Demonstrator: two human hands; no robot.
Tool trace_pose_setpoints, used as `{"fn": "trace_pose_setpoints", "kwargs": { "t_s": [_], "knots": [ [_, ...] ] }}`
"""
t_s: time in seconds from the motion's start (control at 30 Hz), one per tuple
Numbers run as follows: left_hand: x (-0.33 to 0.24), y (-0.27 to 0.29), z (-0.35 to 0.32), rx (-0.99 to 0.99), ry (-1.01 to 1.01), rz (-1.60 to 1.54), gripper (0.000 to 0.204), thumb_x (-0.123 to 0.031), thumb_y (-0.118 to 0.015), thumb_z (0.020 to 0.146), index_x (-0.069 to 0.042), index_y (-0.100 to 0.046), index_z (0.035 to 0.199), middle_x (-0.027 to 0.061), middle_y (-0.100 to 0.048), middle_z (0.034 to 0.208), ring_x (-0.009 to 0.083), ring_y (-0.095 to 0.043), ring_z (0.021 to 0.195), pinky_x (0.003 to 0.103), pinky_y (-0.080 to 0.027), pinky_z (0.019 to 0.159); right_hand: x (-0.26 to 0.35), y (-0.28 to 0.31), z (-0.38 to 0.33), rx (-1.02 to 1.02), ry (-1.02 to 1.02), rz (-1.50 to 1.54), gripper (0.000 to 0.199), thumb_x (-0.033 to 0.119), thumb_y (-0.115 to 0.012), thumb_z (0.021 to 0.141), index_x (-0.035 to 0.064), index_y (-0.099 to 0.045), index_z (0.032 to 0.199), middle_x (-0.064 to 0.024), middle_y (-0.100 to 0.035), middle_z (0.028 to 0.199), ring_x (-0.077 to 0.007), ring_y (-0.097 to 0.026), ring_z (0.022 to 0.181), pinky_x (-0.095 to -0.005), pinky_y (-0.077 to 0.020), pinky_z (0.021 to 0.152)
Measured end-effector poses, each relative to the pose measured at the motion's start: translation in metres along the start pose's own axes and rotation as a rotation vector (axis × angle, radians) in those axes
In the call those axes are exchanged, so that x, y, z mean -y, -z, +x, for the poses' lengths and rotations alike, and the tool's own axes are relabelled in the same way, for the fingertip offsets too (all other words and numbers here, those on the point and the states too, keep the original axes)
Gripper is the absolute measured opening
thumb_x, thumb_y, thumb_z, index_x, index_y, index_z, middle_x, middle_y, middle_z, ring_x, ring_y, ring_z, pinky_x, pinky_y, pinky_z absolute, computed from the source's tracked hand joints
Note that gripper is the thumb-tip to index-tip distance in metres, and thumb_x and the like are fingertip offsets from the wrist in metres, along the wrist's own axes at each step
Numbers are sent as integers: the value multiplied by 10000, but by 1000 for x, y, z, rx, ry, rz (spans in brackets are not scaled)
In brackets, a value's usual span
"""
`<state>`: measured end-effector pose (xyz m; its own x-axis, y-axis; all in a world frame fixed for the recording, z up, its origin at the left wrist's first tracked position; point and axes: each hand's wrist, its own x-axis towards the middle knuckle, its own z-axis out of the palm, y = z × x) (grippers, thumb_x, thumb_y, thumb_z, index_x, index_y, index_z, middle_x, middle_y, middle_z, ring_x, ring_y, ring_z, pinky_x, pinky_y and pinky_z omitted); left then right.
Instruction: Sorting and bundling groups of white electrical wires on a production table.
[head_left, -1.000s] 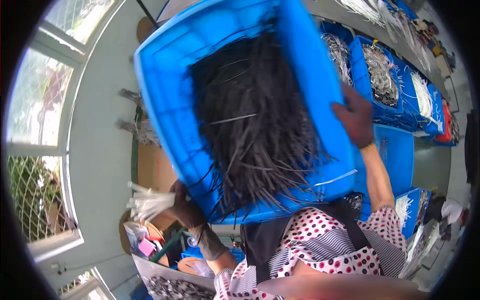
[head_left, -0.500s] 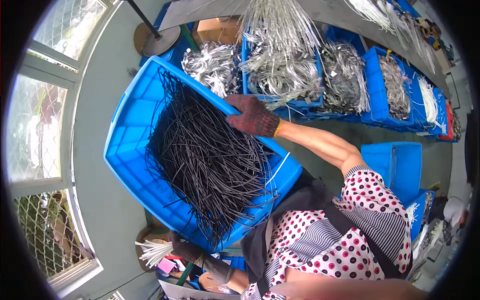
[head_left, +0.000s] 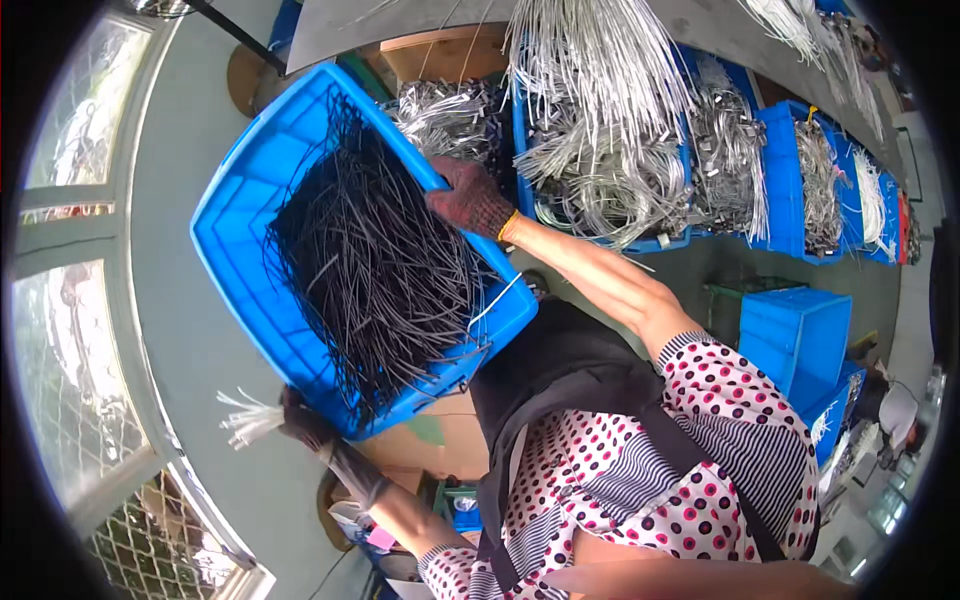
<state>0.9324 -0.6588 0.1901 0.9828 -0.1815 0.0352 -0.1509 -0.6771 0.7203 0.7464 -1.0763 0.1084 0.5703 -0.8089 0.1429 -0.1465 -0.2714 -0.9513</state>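
Note:
Between my hands is a blue plastic bin, held tilted, with a heap of thin black cables inside. My right hand, in a dark red knit glove, is closed over the bin's upper right rim. At the lower left corner, my left hand, in a dark glove and grey sleeve cover, presses against the bin's edge. A bundle of thin white strands pokes out from its grip; its fingers are partly hidden. One white strand hangs over the bin's near end.
Blue bins full of silvery cables line the back, below a grey tabletop with white cables draping over it. Another blue bin stands at right. Cardboard lies below my bin. A wall with mesh-covered windows is at left.
The bin and both my hands have shifted left in the view, my left hand also upward. Cardboard now shows beneath the bin, and the background bins sit farther right.

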Motion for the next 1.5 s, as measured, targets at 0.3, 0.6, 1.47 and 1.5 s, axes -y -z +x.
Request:
{"fn": "trace_pose_setpoints", "kwargs": {
  "t_s": [0.3, 0.6, 1.47, 1.5],
  "knots": [
    [-29, -101, 128, 128, -188, -30, 335, -231, -513, 969, -1, -669, 781, 4, -525, 642, 99, -456, 591, 302, -350, 533, -56, 3, 4, -317, -9, -95, 296, 191, -626, 759, 43, -673, 1010, -207, -677, 937, -398, -665, 859, -421, -533, 749],
    [-27, -159, 178, 311, -99, -452, 302, -224, -622, 947, 25, -651, 778, -25, -505, 692, 80, -415, 637, 275, -313, 551, -6, 31, -51, -435, -144, -312, 363, 148, -695, 804, 35, -660, 1147, -165, -696, 973, -261, -689, 816, -356, -543, 764],
    [-23, -134, -78, 787, -859, -73, 387, -283, -492, 981, -78, -587, 1296, 131, -612, 978, 222, -573, 793, 361, -506, 691, -30, 70, -390, -433, -332, -449, 143, 280, -580, 879, 140, -604, 893, -164, -620, 782, -403, -604, 708, -503, -491, 637],
    [-4, -162, -113, 820, -1061, -184, 395, -303, -536, 957, -29, -595, 1236, 109, -586, 883, 202, -565, 781, 368, -500, 711, -31, 76, -438, -299, -571, -485, 169, 282, -564, 870, 118, -597, 848, -171, -628, 800, -404, -614, 736, -524, -484, 659]
  ]
}}
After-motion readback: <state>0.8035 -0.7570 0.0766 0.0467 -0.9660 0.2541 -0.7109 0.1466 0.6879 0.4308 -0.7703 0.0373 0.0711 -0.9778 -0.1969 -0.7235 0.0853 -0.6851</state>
